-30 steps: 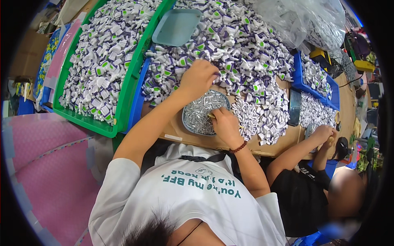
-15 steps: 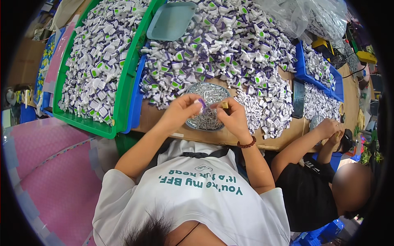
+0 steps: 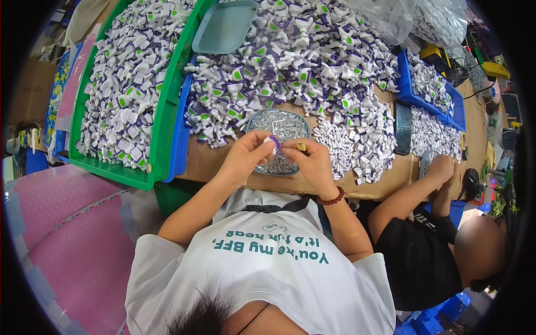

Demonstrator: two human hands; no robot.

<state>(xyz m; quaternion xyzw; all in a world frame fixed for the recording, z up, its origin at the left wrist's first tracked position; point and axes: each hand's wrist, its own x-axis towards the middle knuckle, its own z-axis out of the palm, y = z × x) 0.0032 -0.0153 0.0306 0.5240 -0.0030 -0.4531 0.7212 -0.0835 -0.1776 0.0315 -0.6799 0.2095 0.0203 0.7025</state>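
My left hand (image 3: 245, 159) pinches a small purple-and-white plastic piece (image 3: 275, 142) between thumb and fingertips. The fingertips of my right hand (image 3: 314, 162) are closed against that piece's right side; whatever they grip is too small to make out. A tan wrap (image 3: 301, 147) shows on a finger of this hand. Both hands are over the near part of a grey-blue bowl (image 3: 307, 124) full of thin silver metal pins (image 3: 279, 121). Beyond the bowl spreads a large heap of white-and-purple plastic pieces (image 3: 301, 61), some with green patches.
A green crate (image 3: 165, 111) of similar pieces stands at left, beside a blue one. Small white parts (image 3: 335, 139) lie right of the bowl. A grey-blue tray (image 3: 223, 28) rests on the heap. At right are a blue bin (image 3: 459, 111) and a co-worker in black (image 3: 416, 262).
My right fingertips have moved left and now meet the purple-and-white plastic piece in my left hand. The whole view has shifted slightly.
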